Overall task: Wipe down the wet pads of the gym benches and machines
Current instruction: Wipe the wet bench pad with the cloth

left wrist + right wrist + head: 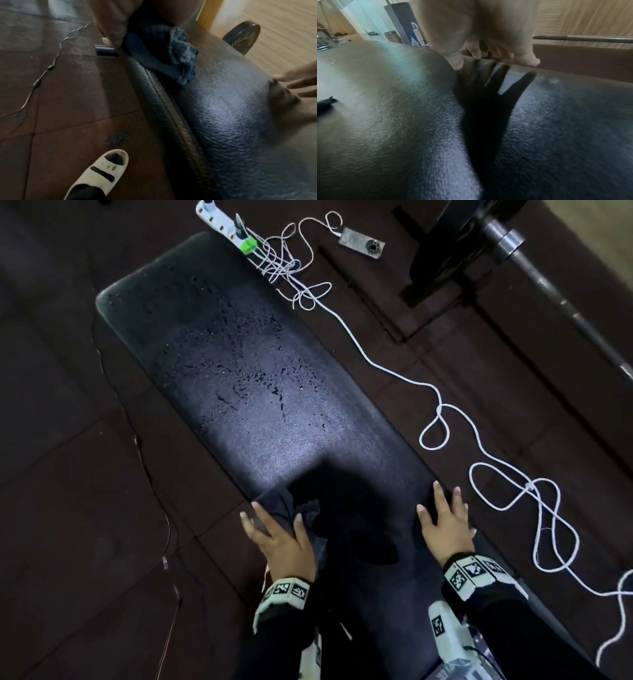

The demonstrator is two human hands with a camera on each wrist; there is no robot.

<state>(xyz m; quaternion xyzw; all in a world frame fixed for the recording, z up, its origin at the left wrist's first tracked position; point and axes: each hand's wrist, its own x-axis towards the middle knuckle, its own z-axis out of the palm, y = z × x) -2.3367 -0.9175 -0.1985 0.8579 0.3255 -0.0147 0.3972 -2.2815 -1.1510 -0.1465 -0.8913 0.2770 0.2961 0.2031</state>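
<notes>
A long black bench pad runs from far left to near right, with water droplets scattered over its middle and far part. My left hand presses a crumpled dark blue cloth onto the pad's near left edge, fingers spread and straight. In the left wrist view the cloth lies bunched on the pad under that hand. My right hand rests flat on the pad's right edge, fingers spread, holding nothing. The right wrist view shows it with fingertips on the pad.
A white cord loops over the dark floor tiles right of the bench, leading to a power strip. A barbell with a weight plate lies at far right. A thin cable trails on the left. My sandalled foot stands beside the bench.
</notes>
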